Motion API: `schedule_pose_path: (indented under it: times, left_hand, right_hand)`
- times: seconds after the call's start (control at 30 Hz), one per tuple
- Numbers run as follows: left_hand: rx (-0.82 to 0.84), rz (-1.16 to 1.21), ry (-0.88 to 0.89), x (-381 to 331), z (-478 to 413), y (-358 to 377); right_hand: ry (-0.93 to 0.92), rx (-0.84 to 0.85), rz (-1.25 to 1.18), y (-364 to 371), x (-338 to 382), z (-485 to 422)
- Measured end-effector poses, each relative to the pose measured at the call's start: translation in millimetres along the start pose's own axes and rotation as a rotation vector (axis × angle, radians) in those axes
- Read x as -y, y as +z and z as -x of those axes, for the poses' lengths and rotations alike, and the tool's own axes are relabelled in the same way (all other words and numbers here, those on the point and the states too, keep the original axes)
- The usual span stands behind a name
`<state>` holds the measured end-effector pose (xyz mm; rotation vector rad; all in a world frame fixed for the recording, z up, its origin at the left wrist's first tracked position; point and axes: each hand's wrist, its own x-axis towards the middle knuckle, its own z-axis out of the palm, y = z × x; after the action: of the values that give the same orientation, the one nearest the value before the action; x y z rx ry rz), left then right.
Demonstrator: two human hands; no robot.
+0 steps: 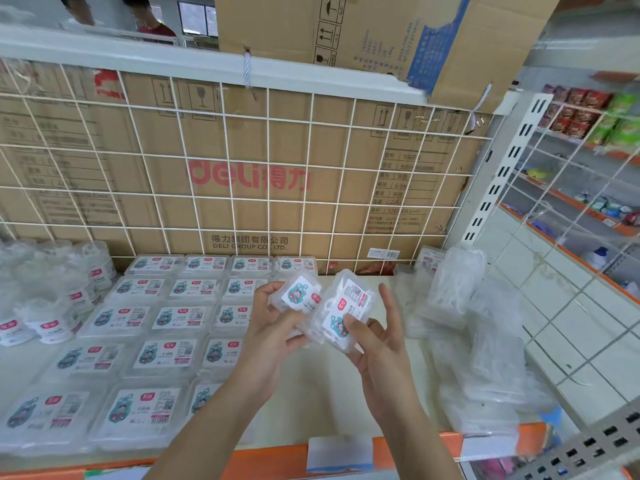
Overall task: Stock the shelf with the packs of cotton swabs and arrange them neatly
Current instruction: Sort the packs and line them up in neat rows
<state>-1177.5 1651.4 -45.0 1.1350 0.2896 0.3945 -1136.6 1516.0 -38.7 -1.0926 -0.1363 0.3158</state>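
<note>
Above the cream shelf board [363, 386], my left hand [273, 327] grips a clear flat pack of cotton swabs [298, 294] with a white cartoon label. My right hand [377, 337] holds a second pack of the same kind [346, 313], tilted, its thumb pressed on the label. The two packs touch each other in mid-air. On the shelf's left half, several identical packs [166, 320] lie flat in neat rows running from the wire back to the front edge.
Round clear tubs with red labels [52, 306] crowd the far left. Crumpled clear plastic bags [478, 334] pile up at the right side. A white wire grid [242, 161] backs the shelf, with cardboard boxes behind. An orange price rail [277, 459] lines the front edge.
</note>
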Motion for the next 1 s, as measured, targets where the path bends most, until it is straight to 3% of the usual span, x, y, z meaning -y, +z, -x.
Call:
schedule_pose_path:
  times: [0.17,0.43,0.77,1.0]
  left_hand:
    - [0.016,0.041,-0.056,-2,-1,-2]
    - [-0.01,-0.057,-0.104,2,2,-4]
    - [0.104,-0.034,-0.102,6,13,7]
    - [0.079,-0.279,-0.062,3,22,3]
  right_hand:
    - [-0.046,0.061,0.088,-2,2,-2]
    - [-0.026,-0.16,-0.09,-3,-9,-5]
    - [-0.102,-0.136,0.12,10,-10,3]
    - [-0.013,-0.051,0.219,9,-17,8]
